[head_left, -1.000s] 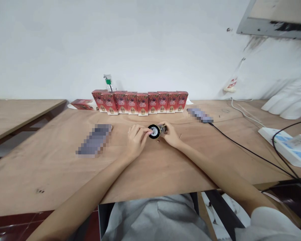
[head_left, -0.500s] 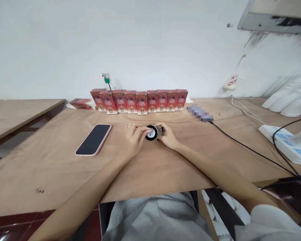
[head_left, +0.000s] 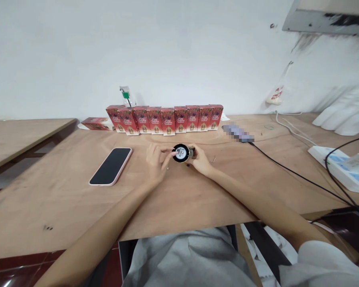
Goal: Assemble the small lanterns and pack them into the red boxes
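Note:
A small lantern (head_left: 181, 153) is held low over the table with its round black base turned toward me. The base has a gold rim and a pale disc in the middle with metallic-looking parts. My right hand (head_left: 200, 160) is wrapped around the lantern's body from the right. From the left, my left hand (head_left: 158, 161) brings its thumb and forefinger together at the pale disc. Whether something small is between those fingertips I cannot make out. A tiny shiny piece (head_left: 168, 168) shows just below the left fingers.
Several red Christmas boxes (head_left: 168, 121) stand in a row near the wall, with another lying box (head_left: 98, 123) at their left. A pink-edged phone (head_left: 110, 166) lies at left. At right are a blurred cabled device (head_left: 237, 133), a bent wire piece (head_left: 213, 159) and a power strip (head_left: 341, 169).
The lantern's base has turned more squarely toward me, showing more of its disc. My left fingertips have shifted slightly left on it, and the tiny shiny piece has come into sight.

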Available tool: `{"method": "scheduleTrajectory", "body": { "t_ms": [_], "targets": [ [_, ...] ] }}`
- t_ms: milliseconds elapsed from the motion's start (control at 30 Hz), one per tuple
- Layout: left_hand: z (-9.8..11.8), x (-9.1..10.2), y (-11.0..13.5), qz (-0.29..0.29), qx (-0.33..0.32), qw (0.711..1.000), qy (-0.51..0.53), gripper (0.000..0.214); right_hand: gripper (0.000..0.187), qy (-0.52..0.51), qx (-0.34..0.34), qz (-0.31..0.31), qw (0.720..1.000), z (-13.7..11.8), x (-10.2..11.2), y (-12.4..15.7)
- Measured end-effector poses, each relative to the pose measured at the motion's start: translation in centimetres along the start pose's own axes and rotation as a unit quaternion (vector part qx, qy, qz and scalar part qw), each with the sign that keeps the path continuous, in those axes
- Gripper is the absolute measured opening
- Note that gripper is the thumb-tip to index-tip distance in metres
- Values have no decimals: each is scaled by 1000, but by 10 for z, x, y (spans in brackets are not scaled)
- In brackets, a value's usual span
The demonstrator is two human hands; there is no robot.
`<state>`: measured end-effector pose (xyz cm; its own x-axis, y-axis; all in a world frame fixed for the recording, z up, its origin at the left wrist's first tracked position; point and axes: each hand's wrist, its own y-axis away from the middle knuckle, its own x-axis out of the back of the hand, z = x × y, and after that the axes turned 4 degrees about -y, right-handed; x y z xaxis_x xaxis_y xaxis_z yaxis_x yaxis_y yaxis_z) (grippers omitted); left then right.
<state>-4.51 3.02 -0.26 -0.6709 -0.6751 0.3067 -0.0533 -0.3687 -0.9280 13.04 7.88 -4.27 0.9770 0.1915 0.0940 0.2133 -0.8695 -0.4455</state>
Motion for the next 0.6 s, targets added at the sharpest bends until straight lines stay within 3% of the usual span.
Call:
{"method": "scheduleTrajectory", "body": {
  "t_ms": [100, 200, 300, 367, 467, 600],
  "targets": [
    [-3, -3, 2, 1, 106, 994, 29, 20, 44, -22, -20, 45, 999, 5, 2, -5],
    [-8, -10, 7, -100, 158, 981, 52, 25, 49, -41, -49, 97, 993, 9, 6, -9],
    [-9, -19, 12, -272, 141, 951, 42, 27, 53, -61, -66, 119, 989, 10, 10, -12],
    [-7, -25, 13, -344, 130, 930, 15, 26, 53, -68, -70, 124, 988, 9, 10, -13],
    [-2, -30, 12, -390, 115, 913, -20, 25, 54, -68, -70, 126, 987, 8, 10, -12],
    [-1, -34, 11, -410, 113, 905, -33, 25, 53, -65, -64, 120, 989, 8, 9, -11]
  ]
}}
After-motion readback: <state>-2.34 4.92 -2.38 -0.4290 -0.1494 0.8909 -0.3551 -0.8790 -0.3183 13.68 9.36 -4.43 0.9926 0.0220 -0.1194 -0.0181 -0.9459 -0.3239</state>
